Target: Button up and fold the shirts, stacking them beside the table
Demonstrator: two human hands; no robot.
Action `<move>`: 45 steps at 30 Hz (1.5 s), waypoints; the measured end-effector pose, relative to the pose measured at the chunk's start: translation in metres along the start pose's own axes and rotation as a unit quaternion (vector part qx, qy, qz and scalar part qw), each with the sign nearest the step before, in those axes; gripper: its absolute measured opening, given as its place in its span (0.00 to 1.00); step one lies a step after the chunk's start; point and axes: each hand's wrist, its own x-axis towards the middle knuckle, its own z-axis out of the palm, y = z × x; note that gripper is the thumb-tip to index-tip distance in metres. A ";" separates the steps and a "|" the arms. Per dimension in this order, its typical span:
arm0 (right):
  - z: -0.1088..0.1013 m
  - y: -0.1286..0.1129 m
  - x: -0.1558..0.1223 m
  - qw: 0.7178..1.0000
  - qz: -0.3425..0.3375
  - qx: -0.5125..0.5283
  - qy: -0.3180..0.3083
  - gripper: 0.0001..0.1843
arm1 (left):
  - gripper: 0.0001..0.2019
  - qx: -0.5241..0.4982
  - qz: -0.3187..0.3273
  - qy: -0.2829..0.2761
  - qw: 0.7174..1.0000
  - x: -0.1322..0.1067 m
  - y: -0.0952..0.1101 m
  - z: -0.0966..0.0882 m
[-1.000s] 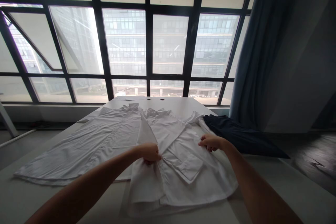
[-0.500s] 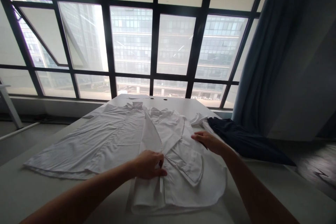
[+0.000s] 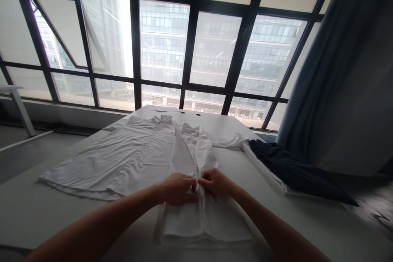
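A white shirt [image 3: 184, 225] lies in front of me with both side panels turned in, their edges meeting along a line down its middle. My left hand [image 3: 180, 188] is closed at the left panel's edge, thumb and fingers pinching the cloth. Right beside it, my right hand [image 3: 215, 182] pinches the edge of the right panel. The two hands nearly touch at the centre line. One white sleeve [image 3: 229, 141] stretches out to the right near the collar. To the left, a second white shirt [image 3: 123, 159] is spread flat with wrinkles along its length.
Both shirts rest on a white table [image 3: 239, 172]. A dark navy garment [image 3: 294, 168] lies on folded white cloth [image 3: 265, 168] at the right edge. Beyond the table stand tall windows [image 3: 164, 41] and a blue curtain [image 3: 316, 73]. A white table leg [image 3: 23, 110] shows at far left.
My right hand has moved left to the shirt's middle, bringing the right panel inward. The shirt now looks narrower. My left hand stays at the left panel's edge, and the view has shifted slightly.
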 end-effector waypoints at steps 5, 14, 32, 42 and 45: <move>-0.005 -0.002 -0.006 0.997 -0.007 -0.029 -0.073 0.17 | 0.13 -0.016 -0.007 -0.002 1.000 -0.001 0.000 -0.001; -0.011 0.002 -0.009 0.970 -0.170 -0.165 0.057 0.28 | 0.24 -0.001 -0.033 0.053 0.998 0.001 -0.041 -0.001; -0.012 -0.011 -0.017 0.972 -0.127 -0.192 -0.048 0.43 | 0.75 -0.028 -0.031 -0.212 0.976 -0.024 -0.007 0.002; -0.002 -0.027 -0.024 0.964 -0.183 -0.190 -0.027 0.16 | 0.49 -0.096 0.036 -0.252 0.962 -0.022 -0.005 -0.029; 0.008 -0.028 -0.019 0.947 -0.217 -0.233 0.041 0.14 | 0.25 -0.179 -0.015 -0.233 0.956 0.009 -0.063 -0.058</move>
